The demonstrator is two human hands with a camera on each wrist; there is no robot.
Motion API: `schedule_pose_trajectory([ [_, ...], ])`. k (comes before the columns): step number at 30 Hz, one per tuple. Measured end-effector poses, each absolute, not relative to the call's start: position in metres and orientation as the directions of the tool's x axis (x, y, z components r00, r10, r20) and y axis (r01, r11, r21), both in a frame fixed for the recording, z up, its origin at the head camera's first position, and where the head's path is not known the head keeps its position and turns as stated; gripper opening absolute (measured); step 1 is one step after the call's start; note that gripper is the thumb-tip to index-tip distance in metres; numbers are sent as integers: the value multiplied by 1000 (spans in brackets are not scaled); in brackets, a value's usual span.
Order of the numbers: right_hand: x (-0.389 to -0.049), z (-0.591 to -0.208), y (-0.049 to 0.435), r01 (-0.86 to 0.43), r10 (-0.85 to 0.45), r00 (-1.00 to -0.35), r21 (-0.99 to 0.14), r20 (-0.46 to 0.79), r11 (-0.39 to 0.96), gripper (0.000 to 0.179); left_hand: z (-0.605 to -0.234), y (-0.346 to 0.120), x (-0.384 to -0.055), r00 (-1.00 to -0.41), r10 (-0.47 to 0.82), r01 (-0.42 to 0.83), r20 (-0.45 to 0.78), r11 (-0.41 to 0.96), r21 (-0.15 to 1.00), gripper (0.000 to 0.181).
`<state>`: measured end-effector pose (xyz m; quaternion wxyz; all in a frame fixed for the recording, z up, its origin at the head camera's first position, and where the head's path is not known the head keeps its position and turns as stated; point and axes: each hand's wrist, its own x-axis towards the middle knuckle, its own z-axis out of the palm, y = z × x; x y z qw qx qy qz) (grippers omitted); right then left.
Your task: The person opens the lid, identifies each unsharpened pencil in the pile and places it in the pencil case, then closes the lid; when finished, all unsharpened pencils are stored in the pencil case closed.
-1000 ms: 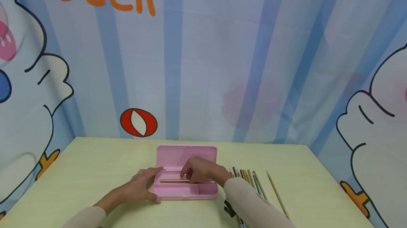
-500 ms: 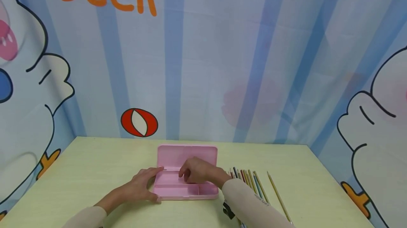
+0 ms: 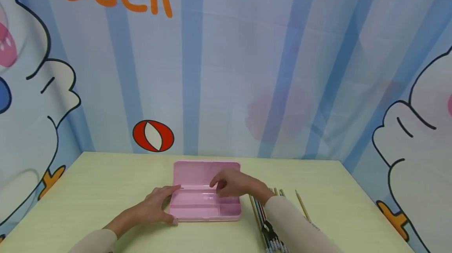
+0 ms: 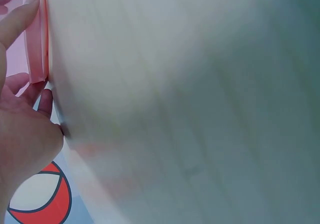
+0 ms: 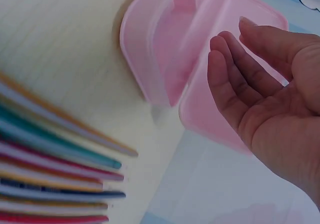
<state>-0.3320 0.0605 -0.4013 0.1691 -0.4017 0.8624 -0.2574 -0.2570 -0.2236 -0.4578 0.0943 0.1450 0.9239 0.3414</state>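
An open pink pencil case [image 3: 194, 212] lies on the table, its lid [image 3: 192, 172] folded back away from me. My left hand [image 3: 153, 206] holds the case by its left end, thumb at the front corner and fingers toward the hinge. In the left wrist view the thumb [image 4: 20, 24] lies on the case's rim. Over the right part of the case hovers my right hand [image 3: 233, 182]; the right wrist view shows its fingers [image 5: 227, 79] loosely bent with nothing between them. Part of the case is hidden behind this hand.
Right of the case lies a row of slim coloured pencils [image 3: 259, 215], partly under my right sleeve, with a black band-like thing [image 3: 269, 231] across them. One gold pencil [image 3: 301, 204] lies apart, farther right. A striped curtain [image 3: 226, 68] hangs behind the table [image 3: 123, 170].
A gold pencil seen in the case beneath my right hand is no longer visible. That hand has risen and moved to the right, away from me. My left hand stays in place.
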Motion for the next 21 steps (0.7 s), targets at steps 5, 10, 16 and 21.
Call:
schedule_pose_trajectory([
  [5,-333,-393,88,-539,-754,-648,-636,-106,552,30,-458,-224,-257,-937,344,223,-60,723,653,98],
  [10,-332,-388,119,-466,-718,-683,-678,-133,568,35,-459,-224,-256,-942,325,196,-82,733,652,99],
  [16,-328,-386,157,-377,-693,-704,-746,-155,549,42,-458,-223,-256,-941,323,185,-100,741,646,99],
  [21,-324,-388,181,-327,-667,-725,-765,-173,554,44,-457,-222,-256,-941,320,176,-109,739,650,99],
])
